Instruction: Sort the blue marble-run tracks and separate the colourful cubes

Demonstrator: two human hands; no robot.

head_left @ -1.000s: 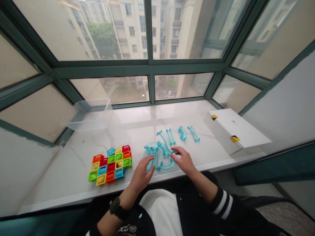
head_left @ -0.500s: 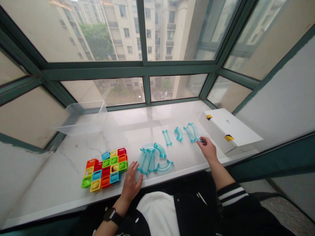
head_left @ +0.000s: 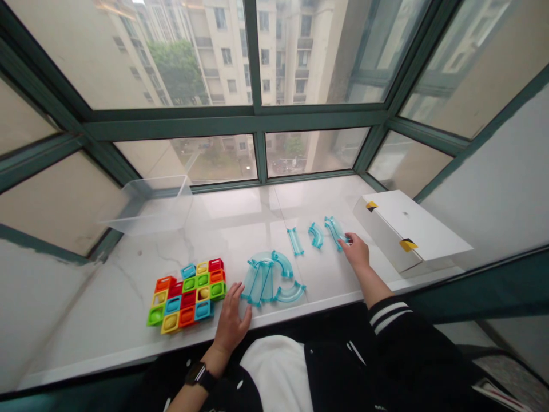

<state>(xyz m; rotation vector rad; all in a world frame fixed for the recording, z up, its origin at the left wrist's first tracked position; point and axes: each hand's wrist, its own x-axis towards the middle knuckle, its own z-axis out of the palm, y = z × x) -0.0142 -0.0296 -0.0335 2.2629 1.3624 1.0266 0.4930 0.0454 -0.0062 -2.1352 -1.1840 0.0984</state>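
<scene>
My right hand (head_left: pixel 357 250) pinches the near end of a wavy, translucent blue toy track piece (head_left: pixel 335 230) on the white counter. To its left lie a short curved track piece (head_left: pixel 316 235) and a short straight track piece (head_left: pixel 295 241). My left hand (head_left: pixel 233 315) rests on the counter with its fingers loosely apart, holding nothing. Just right of its fingertips is a group of blue track pieces (head_left: pixel 260 280), straight ones fanned together and curved ones beside them. On its other side sits a patch of colourful square blocks (head_left: pixel 187 299) in red, green, yellow, orange and blue.
A clear plastic bin (head_left: pixel 159 224) stands at the back left by the window. At the right is a white box (head_left: pixel 418 226) with yellow-and-black tabs. Green window frames (head_left: pixel 231 125) bound the back, and the counter's front edge (head_left: pixel 317 302) runs close to my body.
My right hand has shifted a little left with the wavy track piece, which now sits close against what looked like a second wavy piece. The left hand stays put; the view has swung slightly.
</scene>
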